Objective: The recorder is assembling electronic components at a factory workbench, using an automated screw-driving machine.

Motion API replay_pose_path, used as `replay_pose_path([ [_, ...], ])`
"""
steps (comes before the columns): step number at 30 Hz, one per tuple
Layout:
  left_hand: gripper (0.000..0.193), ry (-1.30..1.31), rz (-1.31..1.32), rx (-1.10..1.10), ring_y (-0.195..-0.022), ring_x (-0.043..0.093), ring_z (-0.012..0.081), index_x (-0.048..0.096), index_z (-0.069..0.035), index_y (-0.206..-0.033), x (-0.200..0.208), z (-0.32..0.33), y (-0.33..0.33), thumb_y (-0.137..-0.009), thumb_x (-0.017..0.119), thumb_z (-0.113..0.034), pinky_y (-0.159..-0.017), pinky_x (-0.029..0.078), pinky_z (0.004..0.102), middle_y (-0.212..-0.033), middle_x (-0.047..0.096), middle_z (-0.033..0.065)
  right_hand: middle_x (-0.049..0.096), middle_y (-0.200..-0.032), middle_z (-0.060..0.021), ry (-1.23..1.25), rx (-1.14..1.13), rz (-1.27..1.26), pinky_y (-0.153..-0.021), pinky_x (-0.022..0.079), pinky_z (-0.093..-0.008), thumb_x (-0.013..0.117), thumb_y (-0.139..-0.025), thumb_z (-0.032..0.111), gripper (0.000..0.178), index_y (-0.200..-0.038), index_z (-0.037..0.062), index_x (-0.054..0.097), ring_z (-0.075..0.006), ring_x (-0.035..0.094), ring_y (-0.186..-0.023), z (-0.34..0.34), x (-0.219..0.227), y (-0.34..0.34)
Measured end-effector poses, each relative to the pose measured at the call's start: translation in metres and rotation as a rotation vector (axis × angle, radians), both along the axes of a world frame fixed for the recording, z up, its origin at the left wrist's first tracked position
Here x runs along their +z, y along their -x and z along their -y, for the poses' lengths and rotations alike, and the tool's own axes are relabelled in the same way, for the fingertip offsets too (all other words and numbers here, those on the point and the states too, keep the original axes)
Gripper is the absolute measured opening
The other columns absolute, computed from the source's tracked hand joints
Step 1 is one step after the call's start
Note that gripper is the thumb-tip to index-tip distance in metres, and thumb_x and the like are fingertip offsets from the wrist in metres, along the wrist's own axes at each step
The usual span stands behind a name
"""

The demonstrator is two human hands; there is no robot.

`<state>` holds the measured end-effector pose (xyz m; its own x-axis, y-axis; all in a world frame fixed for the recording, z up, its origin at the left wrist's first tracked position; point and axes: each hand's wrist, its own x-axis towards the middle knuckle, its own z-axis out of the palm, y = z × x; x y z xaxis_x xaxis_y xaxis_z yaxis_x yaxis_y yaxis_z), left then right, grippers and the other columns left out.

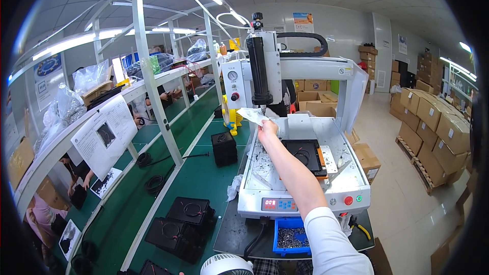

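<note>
My right hand [268, 129] is closed around a crumpled white tissue [252, 115], held up at the lower end of the black dispensing barrel [259, 69]. The tissue meets or nearly meets the nozzle tip, which it partly hides. My right forearm crosses over the bed of the white benchtop dispensing machine [321, 203]. Beside the forearm, a black square part [305, 156] with a thin cable lies in an orange-edged fixture [324, 158] on the bed. My left hand is out of view.
Stacked black square parts [175, 229] stand on the green conveyor [201, 173] to the left, with another stack [224, 148] farther off. A blue bin [277, 239] of small metal pieces, yellow-handled pliers [362, 230] and a white fan [225, 265] are near me. Cartons [433, 117] fill the right.
</note>
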<state>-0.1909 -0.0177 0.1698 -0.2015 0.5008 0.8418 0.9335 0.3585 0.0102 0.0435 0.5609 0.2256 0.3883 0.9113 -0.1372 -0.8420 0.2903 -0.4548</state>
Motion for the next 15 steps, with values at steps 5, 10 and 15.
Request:
replay_pose_path([
  [5,0.057,-0.064,-0.22,0.006,-0.098,0.058,0.0316,0.051,0.008,-0.115,0.039,-0.026,0.001,-0.072,0.077,-0.02,-0.09,0.045,0.0363,-0.109,0.059,0.0189,0.062,-0.103,-0.0147,0.211,-0.055,0.124,-0.073,0.047,-0.0324,0.045,-0.079,-0.001,0.028,-0.103,-0.0029,0.059,-0.0219,0.061,-0.088,-0.006,-0.016,0.015],
  [10,0.055,-0.053,0.285,-0.197,-0.099,0.057,0.0327,0.052,0.008,-0.115,0.02,-0.025,-0.001,-0.073,0.076,-0.018,-0.092,0.044,0.0383,-0.11,0.058,0.0202,0.063,-0.105,-0.0199,0.433,-0.033,0.634,-0.076,0.049,-0.0383,0.051,-0.077,0.0,0.032,-0.107,-0.004,0.06,-0.0307,0.062,-0.096,-0.002,-0.054,0.023],
  [15,0.053,-0.34,-1.323,-0.247,-0.095,0.059,0.0313,0.056,0.007,-0.11,0.03,-0.041,0.055,-0.073,0.076,-0.026,-0.088,0.046,0.0387,-0.107,0.06,0.019,0.055,-0.116,-0.0269,0.55,0.058,1.27,-0.086,0.049,-0.0394,0.054,-0.083,0.011,0.056,-0.128,-0.0144,0.031,-0.0341,0.059,-0.103,0.022,-0.054,0.008],
])
